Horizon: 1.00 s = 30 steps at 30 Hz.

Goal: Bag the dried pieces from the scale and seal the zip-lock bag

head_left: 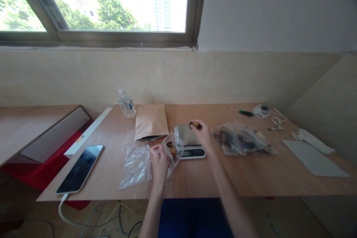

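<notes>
My left hand (158,160) grips the rim of a small clear zip bag (173,149) that holds a few brown and dark pieces. It holds the bag upright just left of a small digital scale (189,140). Over the scale's steel plate, my right hand (203,134) pinches a dark and tan piece (194,124) between its fingertips. To the right of that hand lies a larger clear bag (242,142) full of dark dried pieces.
An empty clear bag (135,164) lies left of my left hand. A brown paper pouch (150,121) and a water bottle (126,103) stand behind. A phone (80,168) on a cable lies at the left edge. A screwdriver (241,111), a round white device (261,110) and a grey sheet (313,157) sit right.
</notes>
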Tool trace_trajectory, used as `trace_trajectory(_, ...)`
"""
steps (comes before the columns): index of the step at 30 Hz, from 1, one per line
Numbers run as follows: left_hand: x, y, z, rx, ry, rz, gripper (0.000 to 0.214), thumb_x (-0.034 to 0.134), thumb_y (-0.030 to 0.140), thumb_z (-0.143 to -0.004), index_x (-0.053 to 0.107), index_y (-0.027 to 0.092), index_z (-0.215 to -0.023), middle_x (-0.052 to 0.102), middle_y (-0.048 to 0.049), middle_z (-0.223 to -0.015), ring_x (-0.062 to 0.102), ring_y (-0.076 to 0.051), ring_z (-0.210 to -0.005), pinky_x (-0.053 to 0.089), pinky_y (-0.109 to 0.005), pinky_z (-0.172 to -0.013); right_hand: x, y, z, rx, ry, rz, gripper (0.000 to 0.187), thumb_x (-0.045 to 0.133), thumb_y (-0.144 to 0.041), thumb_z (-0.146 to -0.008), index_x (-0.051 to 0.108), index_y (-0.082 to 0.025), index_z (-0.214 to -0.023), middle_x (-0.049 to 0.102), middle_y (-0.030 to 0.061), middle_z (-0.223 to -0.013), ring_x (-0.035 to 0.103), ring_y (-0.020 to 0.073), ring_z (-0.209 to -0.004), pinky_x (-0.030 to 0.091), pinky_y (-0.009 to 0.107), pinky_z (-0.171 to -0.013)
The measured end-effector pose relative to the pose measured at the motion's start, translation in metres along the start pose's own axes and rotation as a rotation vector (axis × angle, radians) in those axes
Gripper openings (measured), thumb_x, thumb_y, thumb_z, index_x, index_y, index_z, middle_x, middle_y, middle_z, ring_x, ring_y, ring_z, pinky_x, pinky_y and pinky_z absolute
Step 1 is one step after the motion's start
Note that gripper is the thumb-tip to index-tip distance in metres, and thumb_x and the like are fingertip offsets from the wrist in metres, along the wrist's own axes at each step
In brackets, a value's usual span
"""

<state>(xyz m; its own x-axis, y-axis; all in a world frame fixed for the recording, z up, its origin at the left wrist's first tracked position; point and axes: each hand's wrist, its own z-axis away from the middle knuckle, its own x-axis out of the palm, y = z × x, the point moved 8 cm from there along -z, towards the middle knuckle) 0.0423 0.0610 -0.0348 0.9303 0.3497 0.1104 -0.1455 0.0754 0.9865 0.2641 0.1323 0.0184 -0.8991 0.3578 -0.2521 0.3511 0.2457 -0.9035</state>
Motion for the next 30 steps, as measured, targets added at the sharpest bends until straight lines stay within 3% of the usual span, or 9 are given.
trace_trajectory(4, -0.001, -0.001, 0.0, 0.021, -0.004, -0.011, 0.03, 0.044, 0.051, -0.085, 0.033, 0.023, -0.088, 0.037, 0.0127, -0.045, 0.036, -0.009, -0.03, 0.027, -0.018, -0.031, 0.042, -0.046, 0.031, 0.0, -0.377, -0.093, 0.029, 0.061, -0.031, -0.074, 0.063, -0.019, -0.101, 0.066, 0.005, -0.1, 0.061, 0.0157, -0.081, 0.048, 0.026, -0.068)
trace_trajectory(7, -0.005, -0.003, 0.0, 0.027, 0.013, -0.032, 0.033, 0.044, 0.054, -0.084, 0.035, 0.023, -0.089, 0.038, 0.0119, -0.046, 0.037, -0.008, -0.032, 0.028, -0.018, -0.032, 0.051, -0.058, 0.047, 0.028, -0.499, -0.1, 0.035, 0.062, -0.032, -0.076, 0.058, -0.023, -0.11, 0.063, 0.0045, -0.11, 0.062, 0.0155, -0.085, 0.05, 0.028, -0.072)
trace_trajectory(11, -0.011, -0.006, 0.001, 0.014, 0.036, -0.019, 0.038, 0.046, 0.058, -0.081, 0.035, 0.022, -0.089, 0.039, 0.0114, -0.047, 0.036, -0.008, -0.033, 0.029, -0.018, -0.034, 0.031, -0.055, 0.06, -0.004, -0.363, -0.083, 0.027, 0.049, -0.038, -0.086, 0.058, -0.022, -0.106, 0.06, 0.0063, -0.112, 0.059, 0.0183, -0.098, 0.049, 0.033, -0.083)
trace_trajectory(14, -0.013, -0.006, 0.002, 0.018, 0.043, 0.039, 0.04, 0.048, 0.058, -0.079, 0.036, 0.022, -0.089, 0.041, 0.0111, -0.048, 0.038, -0.009, -0.035, 0.032, -0.019, -0.036, 0.022, -0.04, 0.087, 0.043, -0.245, -0.027, 0.031, 0.049, -0.042, -0.086, 0.054, -0.021, -0.108, 0.056, 0.0092, -0.115, 0.056, 0.0213, -0.105, 0.048, 0.038, -0.089)
trace_trajectory(18, -0.014, -0.005, 0.004, 0.016, 0.036, 0.088, 0.038, 0.051, 0.054, -0.079, 0.039, 0.02, -0.089, 0.05, 0.0076, -0.051, 0.049, -0.011, -0.044, 0.042, -0.022, -0.048, 0.046, -0.023, 0.133, 0.128, -0.319, -0.055, 0.075, 0.066, -0.042, -0.073, 0.028, -0.024, -0.136, 0.042, 0.0132, -0.136, 0.049, 0.0256, -0.119, 0.044, 0.043, -0.097)
trace_trajectory(20, -0.017, -0.005, 0.003, 0.011, 0.041, 0.077, 0.037, 0.053, 0.053, -0.077, 0.042, 0.018, -0.087, 0.053, 0.0058, -0.053, 0.053, -0.011, -0.049, 0.044, -0.024, -0.054, 0.059, -0.021, 0.146, 0.139, -0.315, -0.114, 0.085, 0.067, -0.039, -0.074, 0.016, -0.024, -0.14, 0.04, 0.0148, -0.139, 0.049, 0.0258, -0.12, 0.044, 0.044, -0.097)
trace_trajectory(23, -0.023, -0.003, 0.0, 0.012, 0.036, 0.052, 0.039, 0.056, 0.053, -0.074, 0.048, 0.017, -0.086, 0.055, 0.0042, -0.057, 0.054, -0.012, -0.053, 0.046, -0.026, -0.057, 0.064, -0.021, 0.146, 0.136, -0.232, -0.173, 0.074, 0.059, -0.034, -0.08, 0.016, -0.022, -0.139, 0.049, 0.0153, -0.132, 0.055, 0.0245, -0.113, 0.046, 0.044, -0.094)
trace_trajectory(26, -0.026, 0.008, 0.0, 0.087, -0.023, 0.008, 0.038, 0.06, 0.052, -0.071, 0.053, 0.016, -0.081, 0.057, 0.0009, -0.064, 0.056, -0.014, -0.061, 0.046, -0.027, -0.06, 0.063, -0.026, 0.14, 0.106, -0.252, -0.221, 0.05, 0.05, -0.032, -0.087, 0.03, -0.022, -0.132, 0.057, 0.0121, -0.124, 0.057, 0.0219, -0.111, 0.046, 0.04, -0.094)
trace_trajectory(30, -0.035, 0.022, 0.004, 0.238, 0.027, -0.111, 0.028, 0.057, 0.045, -0.077, 0.056, 0.017, -0.083, 0.06, -0.004, -0.083, 0.058, -0.017, -0.078, 0.047, -0.03, -0.071, 0.041, -0.027, 0.13, 0.086, -0.243, -0.249, 0.029, 0.045, -0.037, -0.09, 0.051, -0.022, -0.113, 0.064, 0.0084, -0.114, 0.06, 0.0205, -0.107, 0.047, 0.035, -0.092)
